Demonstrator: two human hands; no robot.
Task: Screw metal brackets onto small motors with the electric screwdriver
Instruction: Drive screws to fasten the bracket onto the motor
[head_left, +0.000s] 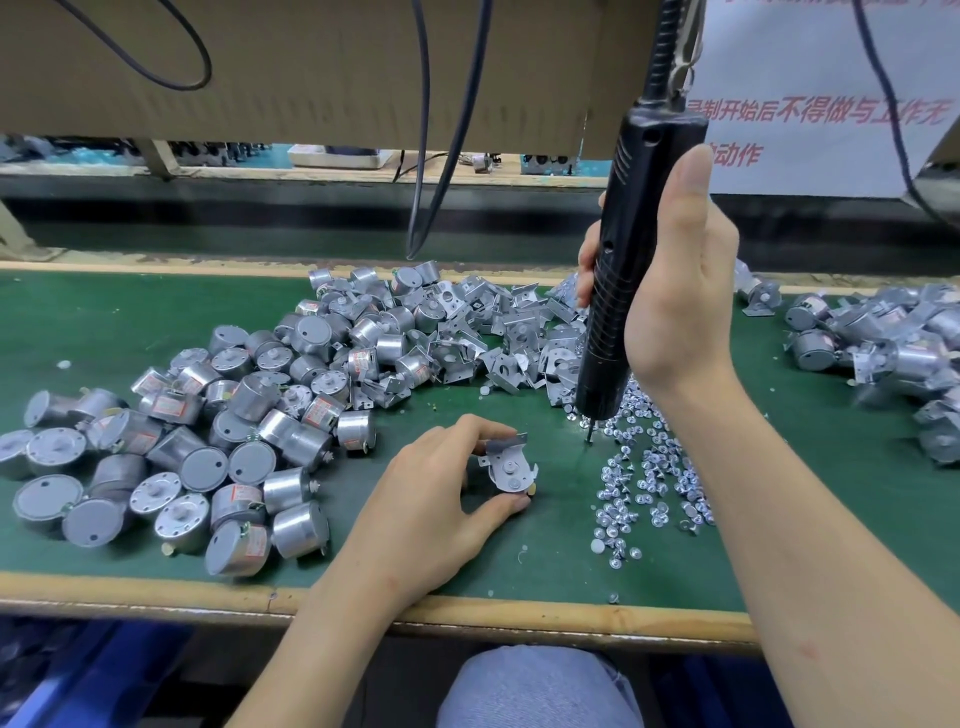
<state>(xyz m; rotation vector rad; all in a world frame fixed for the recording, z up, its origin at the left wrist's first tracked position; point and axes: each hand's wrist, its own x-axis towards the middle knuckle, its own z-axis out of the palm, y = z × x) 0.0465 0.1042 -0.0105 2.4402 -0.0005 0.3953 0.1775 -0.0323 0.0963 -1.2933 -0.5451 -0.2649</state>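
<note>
Your knee (535, 686) shows at the bottom edge. Above it, your left hand (436, 499) pinches a motor (511, 480) and its bracket (506, 441) on the bench (104, 322). Your right hand (675, 291) wraps the electric screwdriver (618, 291), bit down at the edge of the loose screws (644, 467), right of centre. Keep it upright to seat one screw, and hold the bracket square.

Worn on the head, single wide-angle view. Looks forward and steeply down onto a green-matted workbench (130, 322) with a pale wooden front edge. Sits close: takes in the left hand (431, 509) just below centre, the right hand (680, 291) toward 1 o'clock, a grey-blue fabric-covered knee (535, 691) at 6 o'clock. Reaches as far as a brown cardboard panel (311, 67) at 12 o'clock, straight edges bowed.
</note>
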